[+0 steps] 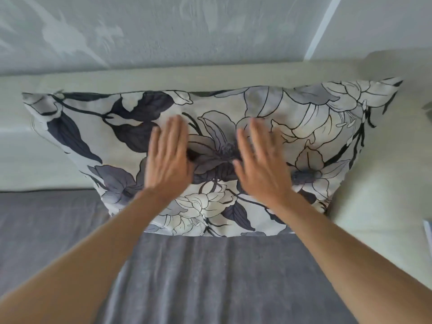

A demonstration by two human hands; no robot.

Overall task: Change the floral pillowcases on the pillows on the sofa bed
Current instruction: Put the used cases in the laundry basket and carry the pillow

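A home sleeping or living room: a grey-sheeted sofa bed [187, 277] with a pale cushioned backrest [140, 83] behind it, a grey-and-white floral pillow [292, 127] propped against that backrest, textured plaster wall [187, 31] above.

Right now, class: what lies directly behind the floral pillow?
Behind the floral pillow stands the pale sofa backrest, with the textured wall above. The backrest's stretch behind the pillow is covered.

A pale, rough-plastered wall [163, 31] is seen above, crossed by a white strip [323, 26]. A small flat object [428, 232] is cut off at the right edge.
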